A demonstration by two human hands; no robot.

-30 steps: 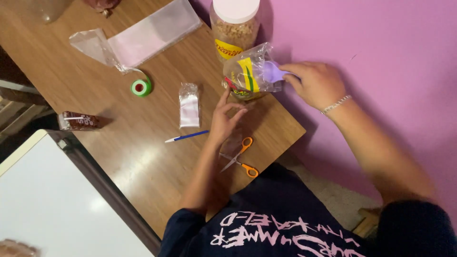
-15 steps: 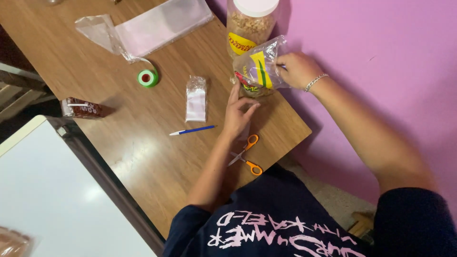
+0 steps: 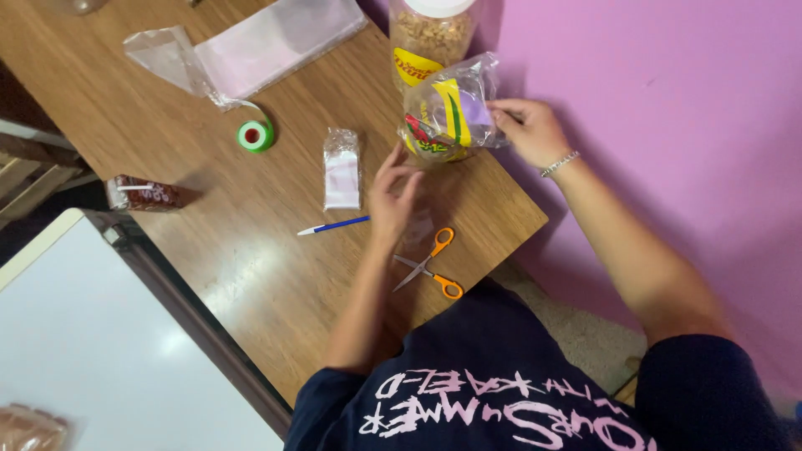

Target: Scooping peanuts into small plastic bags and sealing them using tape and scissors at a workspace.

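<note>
A person in a dark printed T-shirt [image 3: 501,401] works at a wooden table [image 3: 209,250] set against a pink wall [image 3: 668,100], seen from a head-worn camera looking down. The right hand [image 3: 530,129], a thin bracelet [image 3: 558,164] at its wrist, pinches the upper edge of a clear plastic snack bag [image 3: 447,108] with yellow, green and red print, fingers closed on the film; the bag stands at the table's far edge, just in front of a tall clear jar [image 3: 430,38] with a white lid and a yellow label. The left hand [image 3: 393,196] rests on the tabletop just below the bag, fingers loosely curled and reaching toward its lower corner — whether they touch it cannot be told, and they grip nothing that shows.

Near the left wrist lies a pair of orange-handled scissors [image 3: 430,263], blades parted, close to the table's near edge. A blue-and-white pen [image 3: 334,225] lies to the left of the hand, and just beyond it a small clear packet [image 3: 341,169] with a white inside. Further along the table sit a green roll of tape [image 3: 255,135], with a loose strip running up to a stack of flat clear plastic bags [image 3: 267,42], and — well apart, at the table's left edge — a small dark brown packet [image 3: 144,193]. A white surface [image 3: 100,351] fills the lower left corner of the view
</note>
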